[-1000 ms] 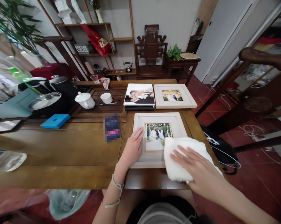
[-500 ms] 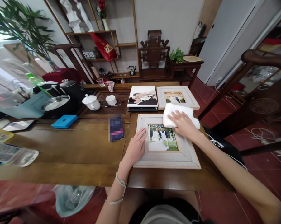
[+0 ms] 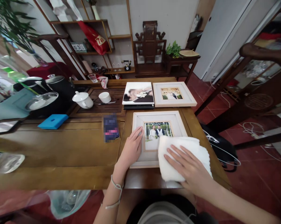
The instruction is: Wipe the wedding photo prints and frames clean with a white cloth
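Observation:
A pale wooden picture frame (image 3: 159,115) lies flat near the table's front edge, with a photo (image 3: 154,130) of two people in its middle. My left hand (image 3: 132,146) rests on the frame's left border, its fingers stretched out and lying flat. My right hand (image 3: 189,166) presses on a folded white towel (image 3: 165,158), fingers spread over it and the thumb's grip hidden. That towel covers the frame's lower right corner and part of the photo, and hangs over onto the table.
Behind the frame lie a second framed photo (image 3: 192,100) and a white photo album (image 3: 138,93). Left of it are a blurred dark packet (image 3: 111,127), a blue block (image 3: 53,121), a lidded white cup (image 3: 83,100) and a small bowl (image 3: 104,97). A chair (image 3: 254,99) stands right.
My right hand has brought the towel from the frame's upper right corner down toward me to its lower right corner. My left hand stays on the left border. The view has shifted slightly.

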{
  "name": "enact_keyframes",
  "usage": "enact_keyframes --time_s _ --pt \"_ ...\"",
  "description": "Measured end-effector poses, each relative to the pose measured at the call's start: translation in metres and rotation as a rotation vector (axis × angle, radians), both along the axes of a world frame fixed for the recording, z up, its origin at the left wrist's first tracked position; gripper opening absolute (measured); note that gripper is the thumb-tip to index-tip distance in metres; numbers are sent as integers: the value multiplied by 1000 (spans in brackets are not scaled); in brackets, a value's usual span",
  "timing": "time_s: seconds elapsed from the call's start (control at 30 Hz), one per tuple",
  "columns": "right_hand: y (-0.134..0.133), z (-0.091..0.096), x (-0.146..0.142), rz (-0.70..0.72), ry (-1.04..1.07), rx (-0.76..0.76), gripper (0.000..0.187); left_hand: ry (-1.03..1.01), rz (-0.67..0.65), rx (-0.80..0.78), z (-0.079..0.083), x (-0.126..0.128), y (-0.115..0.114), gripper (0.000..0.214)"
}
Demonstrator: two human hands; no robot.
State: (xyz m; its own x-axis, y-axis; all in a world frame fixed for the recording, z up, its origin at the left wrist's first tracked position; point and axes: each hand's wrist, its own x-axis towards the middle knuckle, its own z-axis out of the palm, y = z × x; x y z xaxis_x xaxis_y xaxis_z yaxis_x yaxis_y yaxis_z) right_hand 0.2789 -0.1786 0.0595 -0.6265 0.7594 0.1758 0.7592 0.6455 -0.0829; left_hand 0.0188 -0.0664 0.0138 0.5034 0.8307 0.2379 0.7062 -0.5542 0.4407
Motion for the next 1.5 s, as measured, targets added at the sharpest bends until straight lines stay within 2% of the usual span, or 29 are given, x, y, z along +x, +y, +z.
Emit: enact_keyframes --time_s 0.1,0.3,0.37,0.43,0.53,0.73,0.8,0.87,0.97,1.13,1.2,1.27,1.37,1.43,1.5 --pt "37 -6 2 -68 -40 26 74 0 -18 4 0 0 0 52" --pt "135 4 2 -217 -161 39 63 8 -21 -10 1 0 2 54" --pt "156 5 -4 -263 -156 85 61 5 -21 -11 2 0 2 54" --pt "165 4 -13 -289 -161 96 62 1 -16 -12 3 1 2 54" --pt "150 2 -24 -250 -193 -11 66 -1 -2 -13 4 2 1 53" --pt "60 17 -23 -24 -123 -319 76 -3 8 -11 1 3 -1 54" --pt "34 23 -18 69 -75 -366 83 -11 19 -20 0 4 -2 55" --pt "21 27 -13 155 -43 -381 87 -28 27 -24 -1 3 -2 57" --pt "34 23 -1 170 -54 -324 87 -48 15 -32 -3 3 -1 57" --pt "112 4 19 -162 -134 -21 74 -62 9 -61 -2 2 0 53" --pt "141 1 16 -285 -135 54 69 -75 10 -56 -1 2 0 53" --pt "157 1 3 -362 -155 74 66 -88 11 -47 -2 2 1 52" --pt "145 4 -30 -337 -208 13 64 -93 13 -33 -2 3 1 53" --pt "115 7 -51 -223 -215 -70 65 -87 15 -29 -2 3 0 55" --pt "78 14 -62 -52 -199 -180 66 -74 19 -32 -2 3 -1 56"
